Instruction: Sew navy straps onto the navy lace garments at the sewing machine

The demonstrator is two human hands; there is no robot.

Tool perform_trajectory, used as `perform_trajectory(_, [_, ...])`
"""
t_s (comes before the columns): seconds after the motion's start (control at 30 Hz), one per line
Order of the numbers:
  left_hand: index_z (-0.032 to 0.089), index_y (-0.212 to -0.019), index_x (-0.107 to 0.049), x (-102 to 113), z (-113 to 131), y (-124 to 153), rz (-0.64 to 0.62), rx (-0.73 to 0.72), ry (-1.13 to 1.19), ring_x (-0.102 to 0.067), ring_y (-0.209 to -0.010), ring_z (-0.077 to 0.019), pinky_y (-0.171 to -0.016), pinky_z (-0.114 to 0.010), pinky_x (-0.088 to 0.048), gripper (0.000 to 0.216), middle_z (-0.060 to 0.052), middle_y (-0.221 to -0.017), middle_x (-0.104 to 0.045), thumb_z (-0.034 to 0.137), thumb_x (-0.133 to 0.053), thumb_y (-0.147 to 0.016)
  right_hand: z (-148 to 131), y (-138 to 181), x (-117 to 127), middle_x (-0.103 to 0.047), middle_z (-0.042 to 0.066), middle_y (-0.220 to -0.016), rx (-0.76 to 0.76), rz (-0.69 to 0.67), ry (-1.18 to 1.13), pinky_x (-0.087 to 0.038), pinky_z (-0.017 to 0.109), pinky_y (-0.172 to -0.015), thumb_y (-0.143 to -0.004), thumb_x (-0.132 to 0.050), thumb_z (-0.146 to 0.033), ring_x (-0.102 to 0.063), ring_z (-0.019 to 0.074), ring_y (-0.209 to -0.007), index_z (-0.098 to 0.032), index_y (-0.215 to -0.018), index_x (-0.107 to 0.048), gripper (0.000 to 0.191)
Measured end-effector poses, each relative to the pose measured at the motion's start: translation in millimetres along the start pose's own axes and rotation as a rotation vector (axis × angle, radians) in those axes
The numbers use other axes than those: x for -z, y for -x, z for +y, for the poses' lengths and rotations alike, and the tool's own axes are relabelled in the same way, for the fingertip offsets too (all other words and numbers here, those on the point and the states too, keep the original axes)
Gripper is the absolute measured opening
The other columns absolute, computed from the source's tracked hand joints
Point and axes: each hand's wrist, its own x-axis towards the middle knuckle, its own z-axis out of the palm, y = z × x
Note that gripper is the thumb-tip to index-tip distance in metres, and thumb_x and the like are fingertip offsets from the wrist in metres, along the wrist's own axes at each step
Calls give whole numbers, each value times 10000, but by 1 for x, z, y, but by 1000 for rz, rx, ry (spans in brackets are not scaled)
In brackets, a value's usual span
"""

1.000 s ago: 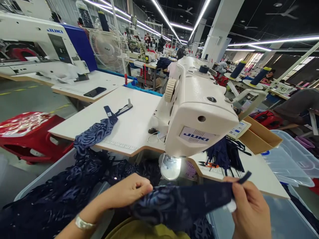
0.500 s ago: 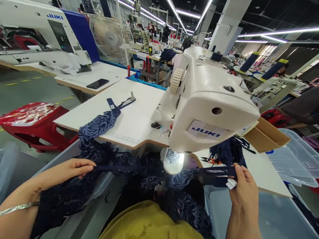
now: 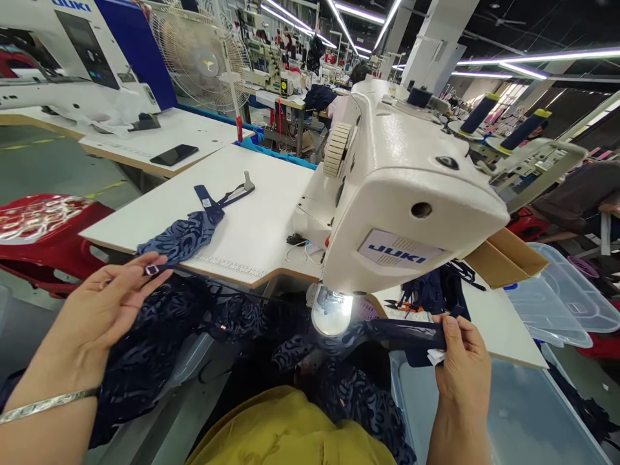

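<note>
My left hand point(image 3: 116, 307) pinches the end of a thin navy strap point(image 3: 181, 268), and a small square piece with a pale edge point(image 3: 152, 270) shows at the fingers. The strap runs right, in front of the sewing machine point(image 3: 402, 194). My right hand point(image 3: 462, 355) grips the wide navy band point(image 3: 411, 334) of a bra by its end, beside a white label point(image 3: 436, 356). Under the machine's lit lamp cover point(image 3: 332, 311) lies part of the patterned navy lace; the needle is hidden. More lace bras point(image 3: 140, 361) hang over my lap and a bin on the left.
On the white table point(image 3: 261, 226) lies a navy lace bra point(image 3: 179, 236). Orange-handled snips point(image 3: 409, 307) and navy pieces point(image 3: 426, 290) are right of the machine. Beyond are a cardboard box point(image 3: 508, 258), clear plastic lids point(image 3: 566, 303), a grey bin point(image 3: 523, 413), a phone point(image 3: 174, 155) and a red stool point(image 3: 43, 226).
My left hand has moved up and turned, its fingers now at the strap's end with the small square piece. The band in my right hand is spread wider. The view has shifted slightly.
</note>
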Motion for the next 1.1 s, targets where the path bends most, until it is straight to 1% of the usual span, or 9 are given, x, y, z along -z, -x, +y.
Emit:
perform_trajectory(0.07, [147, -723, -322, -24, 13, 8, -2, -32, 103, -567, -786, 22, -814, -235, -478, 224, 129, -772, -542, 218, -458, -886, -5, 13, -4, -697, -5, -746, 37, -54, 101, -504, 267, -694, -729, -737, -395, -624, 138, -699, -184, -830, -660, 246])
perform_trajectory(0.13, [171, -798, -389, -52, 28, 26, -83, -25, 156, -469, -564, 46, -672, -143, -479, 200, 128, -687, -504, 302, -514, -882, -12, 30, -12, -715, 9, -745, 87, -140, 229, -506, 273, -701, -747, -725, -388, -643, 153, -699, -183, -860, -677, 239])
perform_trajectory(0.23, [183, -890, -518, -98, 45, 71, -426, 54, 133, -506, -493, -32, -463, -161, -453, 232, 60, -693, -579, 401, -587, -851, -24, 58, -27, -735, 13, -804, 229, -363, 389, -518, 271, -733, -804, -684, -329, -673, 166, -750, -213, -947, -695, 185])
perform_trajectory(0.33, [184, -854, -566, -137, 54, 118, -847, 95, 59, -567, -561, -90, -528, -239, -512, 281, 11, -747, -615, 465, -560, -860, -37, 79, -45, -734, 5, -865, 482, -607, 452, -516, 239, -733, -870, -612, -229, -681, 147, -773, -237, -956, -695, 119])
perform_trajectory(0.4, [201, -873, -572, -154, 55, 138, -987, 66, -36, -535, -566, -84, -521, -215, -476, 290, 19, -737, -598, 482, -500, -887, -43, 88, -55, -731, 16, -880, 651, -670, 472, -508, 229, -725, -892, -581, -179, -681, 140, -774, -220, -970, -681, 134])
perform_trajectory(0.53, [212, -840, -578, -167, 55, 151, -934, -115, -197, -533, -635, -100, -583, -203, -438, 304, 36, -665, -563, 489, -466, -892, -42, 95, -62, -726, 36, -905, 895, -643, 604, -477, 246, -706, -908, -567, -170, -671, 148, -774, -201, -1032, -654, 155])
perform_trajectory(0.63, [212, -838, -576, -168, 55, 153, -897, -161, -314, -530, -622, -110, -524, -199, -401, 329, 35, -663, -580, 503, -434, -896, -37, 98, -62, -725, 13, -871, 1018, -581, 696, -425, 251, -639, -906, -577, -164, -641, 133, -702, -208, -1043, -650, 162])
perform_trajectory(0.87, [233, -877, -569, -165, 49, 161, -759, -458, -482, -529, -583, -88, -456, -163, -393, 249, 45, -731, -619, 397, -391, -934, -36, 104, -66, -664, -13, -661, 1170, -429, 833, -250, 317, -532, -938, -531, -168, -463, 137, -527, -190, -1076, -644, 180])
perform_trajectory(1.1, [171, -1049, -522, -163, 47, 155, -537, -1268, -728, -619, -646, -134, -569, -231, -485, 228, -2, -747, -634, 200, -314, -959, -33, 109, -70, -579, -23, -567, 1131, -410, 877, -229, 316, -530, -942, -514, -190, -457, 138, -516, -191, -958, -655, 142])
